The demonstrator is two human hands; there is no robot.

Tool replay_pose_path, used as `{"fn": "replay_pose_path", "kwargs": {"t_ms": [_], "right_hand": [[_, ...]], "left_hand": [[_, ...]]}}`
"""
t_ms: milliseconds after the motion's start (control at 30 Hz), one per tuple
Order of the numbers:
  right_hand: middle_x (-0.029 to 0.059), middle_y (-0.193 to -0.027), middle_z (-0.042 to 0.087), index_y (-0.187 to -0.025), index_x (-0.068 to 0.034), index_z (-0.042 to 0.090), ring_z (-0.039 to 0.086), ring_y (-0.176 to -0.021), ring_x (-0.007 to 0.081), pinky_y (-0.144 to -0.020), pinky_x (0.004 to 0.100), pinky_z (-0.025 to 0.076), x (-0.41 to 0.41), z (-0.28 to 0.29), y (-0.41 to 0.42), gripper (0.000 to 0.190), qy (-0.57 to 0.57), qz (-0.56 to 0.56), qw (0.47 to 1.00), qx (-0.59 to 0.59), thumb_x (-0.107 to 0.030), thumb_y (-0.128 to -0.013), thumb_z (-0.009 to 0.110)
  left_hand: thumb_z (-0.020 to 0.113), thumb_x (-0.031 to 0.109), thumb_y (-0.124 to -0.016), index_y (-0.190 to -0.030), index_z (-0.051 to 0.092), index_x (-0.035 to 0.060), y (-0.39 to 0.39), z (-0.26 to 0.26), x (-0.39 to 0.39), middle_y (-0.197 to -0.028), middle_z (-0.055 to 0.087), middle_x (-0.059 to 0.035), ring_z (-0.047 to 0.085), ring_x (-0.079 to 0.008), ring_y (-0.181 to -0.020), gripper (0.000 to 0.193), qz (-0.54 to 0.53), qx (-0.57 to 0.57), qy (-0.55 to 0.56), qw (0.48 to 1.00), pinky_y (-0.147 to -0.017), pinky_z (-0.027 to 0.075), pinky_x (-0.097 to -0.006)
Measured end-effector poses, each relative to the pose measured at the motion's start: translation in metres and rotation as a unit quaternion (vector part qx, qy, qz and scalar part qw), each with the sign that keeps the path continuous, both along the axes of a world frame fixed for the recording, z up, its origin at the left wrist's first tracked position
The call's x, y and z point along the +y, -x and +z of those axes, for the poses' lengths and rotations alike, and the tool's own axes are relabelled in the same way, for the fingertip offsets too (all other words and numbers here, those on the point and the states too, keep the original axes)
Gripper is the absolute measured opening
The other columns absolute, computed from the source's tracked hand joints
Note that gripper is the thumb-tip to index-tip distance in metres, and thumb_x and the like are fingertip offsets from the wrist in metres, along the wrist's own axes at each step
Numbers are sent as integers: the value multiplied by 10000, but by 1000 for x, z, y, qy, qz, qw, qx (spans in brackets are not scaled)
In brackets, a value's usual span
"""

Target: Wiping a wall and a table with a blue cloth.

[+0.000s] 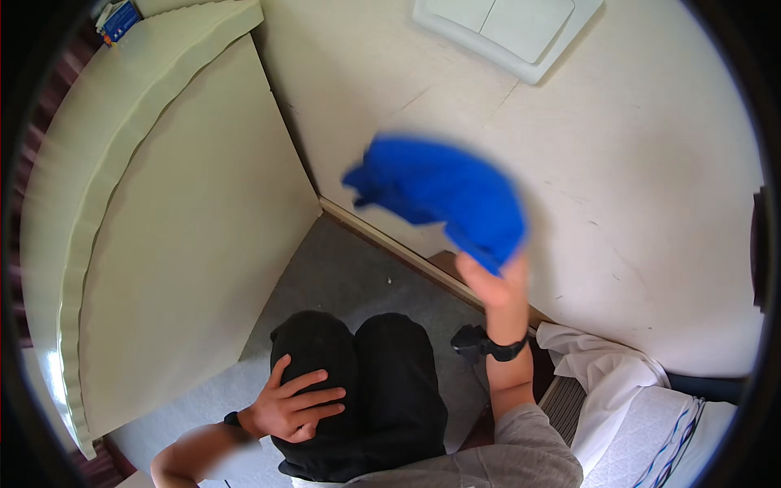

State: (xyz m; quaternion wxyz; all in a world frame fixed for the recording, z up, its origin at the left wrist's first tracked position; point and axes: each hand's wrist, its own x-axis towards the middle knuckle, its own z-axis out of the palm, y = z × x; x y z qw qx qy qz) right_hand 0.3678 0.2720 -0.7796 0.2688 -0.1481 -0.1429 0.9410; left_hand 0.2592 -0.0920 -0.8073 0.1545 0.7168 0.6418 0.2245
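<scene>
A blue cloth (pixel 445 180), blurred by motion, is in front of the off-white wall (pixel 616 201). My right hand (pixel 497 280) grips its lower right end, with the rest of the cloth spreading up and to the left. Whether the cloth touches the wall I cannot tell. Dark scuff marks run along the wall to the right of it. Fingers apart, my left hand (pixel 299 399) rests on the left knee of my black trousers (pixel 396 378) and holds nothing.
A white double switch (pixel 525 24) sits on the wall above. On the left stands a pale panel (pixel 189 226) under a ledge with a wavy edge (pixel 140 131), where a small blue box (pixel 119 23) lies. Grey floor (pixel 360 268) is below; a mattress (pixel 647 427) with white sheet (pixel 601 360) is at right.
</scene>
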Motion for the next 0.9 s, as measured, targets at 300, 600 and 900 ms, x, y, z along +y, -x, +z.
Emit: {"fn": "replay_pose_path", "kwargs": {"t_ms": [300,600,900], "right_hand": [[69,-1193,598,-1193,-24,518,610,-1079,205,-828,315,543,-4,52,-3,313,-31,-2,950,312,-101,-894,574],[87,-1004,648,-1043,-53,608,609,-930,202,-844,348,496,1,-153,-13,185,14,-49,981,-187,-136,-890,547],[64,-894,615,-912,-47,564,592,-794,183,-721,317,517,1,-184,-1,80,63,-20,972,-226,-117,-877,551]], "left_hand": [[476,244,-785,-1069,729,277,-1,3,5,-1276,609,73,456,-203,-1304,382,5,-14,9,1000,-1164,68,-567],[492,224,-758,-1064,734,270,-1,1,-1,-1255,625,71,480,-201,-1285,393,7,-13,-2,1000,-1161,92,-571],[477,204,-721,-1000,752,278,-4,1,-6,-1212,649,74,473,-222,-1286,398,13,6,-18,1000,-1155,80,-593]]}}
